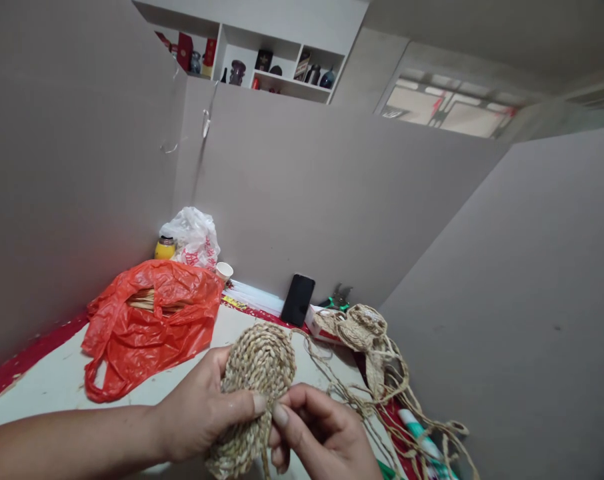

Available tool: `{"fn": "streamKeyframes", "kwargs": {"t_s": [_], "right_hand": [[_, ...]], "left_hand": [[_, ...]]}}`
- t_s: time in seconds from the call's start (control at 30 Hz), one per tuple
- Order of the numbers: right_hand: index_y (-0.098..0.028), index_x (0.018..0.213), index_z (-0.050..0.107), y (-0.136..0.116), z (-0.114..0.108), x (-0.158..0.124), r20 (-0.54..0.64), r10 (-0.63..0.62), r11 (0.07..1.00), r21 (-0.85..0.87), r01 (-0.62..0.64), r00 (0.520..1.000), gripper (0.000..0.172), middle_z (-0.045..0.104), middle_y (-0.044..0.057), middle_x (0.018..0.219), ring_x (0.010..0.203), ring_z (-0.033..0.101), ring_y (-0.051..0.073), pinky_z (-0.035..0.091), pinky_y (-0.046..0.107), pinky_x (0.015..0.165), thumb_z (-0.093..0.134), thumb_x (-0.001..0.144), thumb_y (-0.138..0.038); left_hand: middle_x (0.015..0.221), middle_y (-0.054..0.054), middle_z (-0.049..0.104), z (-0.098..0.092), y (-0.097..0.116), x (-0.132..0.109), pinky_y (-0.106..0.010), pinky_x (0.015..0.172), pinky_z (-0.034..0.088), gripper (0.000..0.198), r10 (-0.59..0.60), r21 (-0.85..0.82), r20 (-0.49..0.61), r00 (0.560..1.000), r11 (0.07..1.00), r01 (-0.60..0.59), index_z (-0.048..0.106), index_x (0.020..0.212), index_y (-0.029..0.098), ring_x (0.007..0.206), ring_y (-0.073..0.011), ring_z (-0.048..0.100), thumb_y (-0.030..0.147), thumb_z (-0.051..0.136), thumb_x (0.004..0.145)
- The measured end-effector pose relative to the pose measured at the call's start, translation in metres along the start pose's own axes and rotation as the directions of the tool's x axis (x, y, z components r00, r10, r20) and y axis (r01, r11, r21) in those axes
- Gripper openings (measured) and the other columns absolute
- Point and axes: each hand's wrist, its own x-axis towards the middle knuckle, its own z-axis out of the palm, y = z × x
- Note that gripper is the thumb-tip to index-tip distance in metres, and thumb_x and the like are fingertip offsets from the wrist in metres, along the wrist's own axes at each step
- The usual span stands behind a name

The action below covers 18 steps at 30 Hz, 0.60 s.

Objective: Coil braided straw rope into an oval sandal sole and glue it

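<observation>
An oval coiled piece of braided straw [259, 360], shaped like a shoe sole, is held up over the table. My left hand [202, 403] grips it from the left, thumb pressed on its face and fingers behind. At its right edge, my right hand [327, 430] pinches with thumb and forefinger, apparently on the braid's edge; the exact strand is hidden by the fingertips. A loose end of braid hangs below, beside the right fingers. Long straw cords [352, 400] trail on the right toward a bundle of braid [362, 327].
A red plastic bag [152, 333] with straw inside lies at left. Behind stand a white bag [195, 237], a yellow jar [165, 248], a paper cup [225, 271], a phone [299, 300] and green-handled pliers [339, 298]. Grey partitions [282, 187] enclose the table.
</observation>
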Motion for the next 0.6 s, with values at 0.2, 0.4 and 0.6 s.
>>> {"fn": "streamKeyframes", "kwargs": {"t_s": [0.2,0.4,0.6], "right_hand": [[-0.014,0.062,0.059,0.016,0.002,0.014,0.01,0.025,0.981,0.192,-0.027,1.0,0.037,0.063,-0.002,0.047,0.037,0.055,0.007,0.044,0.016,0.04,0.083,0.062,-0.043],[-0.013,0.062,0.059,0.027,0.0,0.018,0.02,0.011,0.968,0.25,-0.015,1.0,0.036,0.064,-0.001,0.047,0.035,0.055,0.007,0.044,0.016,0.039,0.084,0.062,-0.039],[-0.013,0.061,0.065,0.024,0.001,0.011,-0.045,-0.079,0.98,0.179,0.086,0.996,0.031,0.064,-0.001,0.046,0.037,0.055,0.007,0.044,0.016,0.042,0.082,0.065,-0.038]], "left_hand": [[0.06,-0.004,0.063,-0.004,-0.002,0.006,-0.031,0.055,0.051,0.013,0.006,-0.036,-0.004,1.0,0.999,-0.006,0.06,0.076,0.013,0.054,-0.0177,0.063,0.025,0.065,0.073],[0.057,-0.007,0.063,-0.006,-0.004,0.009,-0.028,0.049,0.048,0.012,-0.031,-0.043,-0.056,0.998,0.999,0.029,0.062,0.07,0.011,0.05,-0.019,0.062,0.022,0.06,0.066],[0.06,-0.009,0.065,-0.006,-0.003,0.007,-0.028,0.052,0.049,0.018,-0.051,-0.041,-0.022,0.998,0.998,0.05,0.066,0.069,0.009,0.054,-0.0198,0.064,0.023,0.056,0.066]]}}
